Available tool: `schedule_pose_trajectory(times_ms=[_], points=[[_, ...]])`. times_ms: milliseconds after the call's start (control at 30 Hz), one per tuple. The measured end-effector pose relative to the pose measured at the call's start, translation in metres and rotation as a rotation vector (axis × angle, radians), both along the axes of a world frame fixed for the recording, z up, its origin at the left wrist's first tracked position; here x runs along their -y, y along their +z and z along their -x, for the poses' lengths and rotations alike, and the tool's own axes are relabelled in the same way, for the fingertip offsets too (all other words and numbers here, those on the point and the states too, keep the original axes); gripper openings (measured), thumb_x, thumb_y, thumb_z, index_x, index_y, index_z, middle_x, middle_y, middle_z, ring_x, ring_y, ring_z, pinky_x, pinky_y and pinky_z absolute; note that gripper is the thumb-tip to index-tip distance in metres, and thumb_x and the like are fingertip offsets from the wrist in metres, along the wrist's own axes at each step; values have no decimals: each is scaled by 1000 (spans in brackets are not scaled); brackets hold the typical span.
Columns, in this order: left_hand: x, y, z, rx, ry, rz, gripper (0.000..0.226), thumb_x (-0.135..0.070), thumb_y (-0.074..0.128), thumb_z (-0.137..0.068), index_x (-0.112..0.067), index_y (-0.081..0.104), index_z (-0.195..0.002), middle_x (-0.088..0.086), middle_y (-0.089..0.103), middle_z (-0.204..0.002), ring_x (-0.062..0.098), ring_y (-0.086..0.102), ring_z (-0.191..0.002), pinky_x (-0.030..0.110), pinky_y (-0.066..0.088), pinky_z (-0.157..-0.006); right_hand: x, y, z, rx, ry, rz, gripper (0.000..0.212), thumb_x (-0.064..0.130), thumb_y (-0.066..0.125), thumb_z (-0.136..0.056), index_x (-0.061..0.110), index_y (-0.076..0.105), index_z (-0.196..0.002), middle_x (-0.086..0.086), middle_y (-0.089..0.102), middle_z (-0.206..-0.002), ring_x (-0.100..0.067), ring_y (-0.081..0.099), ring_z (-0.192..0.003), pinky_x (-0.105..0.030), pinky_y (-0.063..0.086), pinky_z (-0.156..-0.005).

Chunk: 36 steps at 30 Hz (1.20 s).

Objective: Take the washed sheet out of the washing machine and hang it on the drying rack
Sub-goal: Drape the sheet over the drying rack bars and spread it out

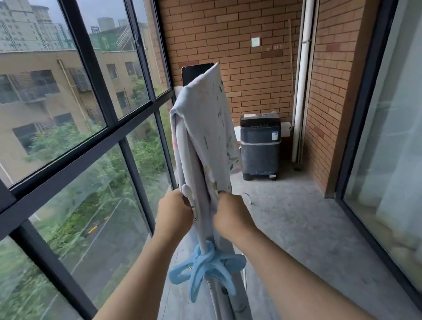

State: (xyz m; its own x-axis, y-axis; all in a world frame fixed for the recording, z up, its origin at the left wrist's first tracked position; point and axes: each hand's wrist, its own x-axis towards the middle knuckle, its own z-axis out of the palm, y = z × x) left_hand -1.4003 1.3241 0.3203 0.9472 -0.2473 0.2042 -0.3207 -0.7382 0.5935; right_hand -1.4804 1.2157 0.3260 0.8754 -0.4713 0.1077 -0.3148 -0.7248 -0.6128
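1. The sheet point(209, 124) is out of the washing machine point(261, 146), which stands well behind it at right of centre against the brick wall.
2. It hangs over the drying rack point(202, 239) as one narrow ridge. Its long axis runs straight away from the person, from lower centre up to a peak at mid-frame.
3. The left hand point(174, 210), fingers curled, grips the left fall of cloth beside the rack's white knob.
4. The right hand point(231, 214) pinches the right fall, just across the bar.
5. The hands sit level either side of the ridge, neither nearer.
6. Spreading the bunched cloth, I'd judge, means drawing it outward and along that axis.
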Motion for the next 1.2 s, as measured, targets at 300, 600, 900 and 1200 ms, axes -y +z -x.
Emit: schedule_pose_trajectory(times_ms=[300, 600, 900, 1200], points=[[0, 8, 40, 282, 145, 242, 19, -6, 41, -91, -12, 58, -85, -5, 65, -72, 26, 59, -66, 40, 51, -61, 17, -15, 20, 4, 187, -63, 18, 12, 53, -92, 10, 69, -97, -11, 69, -97, -31, 65, -85, -27, 48, -67], [19, 36, 61, 475, 211, 620, 44, -43, 33, -101, -20, 47, -136, -3, 64, -126, 15, 62, -107, 40, 50, -91, 72, -18, 48, 107, 246, -118, 31, 14, 48, -98, 15, 68, -122, -7, 70, -120, -26, 64, -111, -35, 52, -96], [91, 57, 92, 1117, -34, 258, 16, -15, 62, -88, -6, 67, -100, 8, 66, -109, 27, 58, -108, 39, 41, -94, 118, -18, 58, 206, 226, -82, 35, 14, 40, -102, 13, 69, -121, -1, 70, -121, -18, 64, -111, -17, 44, -92], [204, 11, 74, 200, -192, 429, 13, -10, 64, -85, -22, 66, -86, -15, 67, -77, -1, 62, -73, 9, 44, -62, 216, -26, 65, 289, 60, -124, 35, 24, 43, -105, 20, 57, -137, 2, 66, -128, -17, 62, -116, -15, 41, -90]])
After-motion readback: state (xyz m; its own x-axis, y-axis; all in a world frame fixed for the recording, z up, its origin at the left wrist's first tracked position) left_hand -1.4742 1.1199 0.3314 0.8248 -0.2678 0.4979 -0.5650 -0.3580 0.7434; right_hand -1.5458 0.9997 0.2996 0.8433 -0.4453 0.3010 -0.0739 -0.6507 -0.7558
